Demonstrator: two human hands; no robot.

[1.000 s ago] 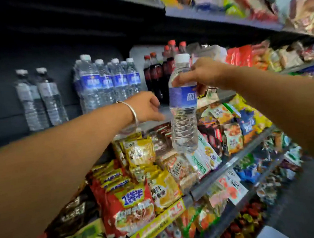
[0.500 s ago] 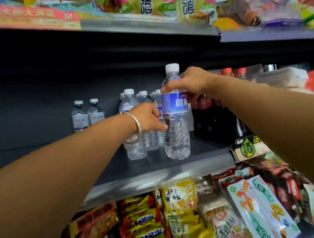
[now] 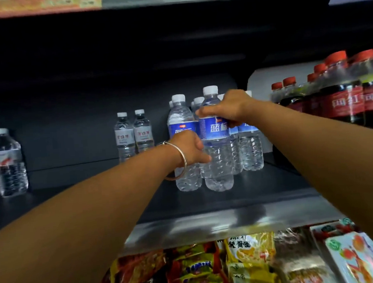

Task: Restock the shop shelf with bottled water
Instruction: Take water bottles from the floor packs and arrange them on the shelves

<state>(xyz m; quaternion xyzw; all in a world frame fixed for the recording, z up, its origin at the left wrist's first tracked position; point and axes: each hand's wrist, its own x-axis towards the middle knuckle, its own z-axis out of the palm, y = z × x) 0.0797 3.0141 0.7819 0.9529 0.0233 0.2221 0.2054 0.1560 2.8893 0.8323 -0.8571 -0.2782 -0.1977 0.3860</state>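
The right hand (image 3: 229, 109) grasps the front water bottle (image 3: 216, 152) around its shoulder, fingers curled over the top edge of the blue label. The left hand (image 3: 191, 148), with a metal bangle (image 3: 181, 161) at the wrist, rests against the lower clear body of the same bottle on its left side; whether its fingers wrap round the bottle cannot be told. The bottle stands upright on the shelf (image 3: 229, 204), nearer the front edge than the others, touching a neighbouring bottle (image 3: 181, 128) on its left. It is clear ribbed plastic with a white cap and a blue label bearing white characters. Further bottles of the same kind (image 3: 250, 145) stand just behind. Two smaller bottles (image 3: 133, 136) stand toward the back, and a single bottle (image 3: 8, 162) stands near the left end. Dark red-capped drinks (image 3: 341, 95) fill the right end. Bare shelf surface lies between the groups and along the front edge.
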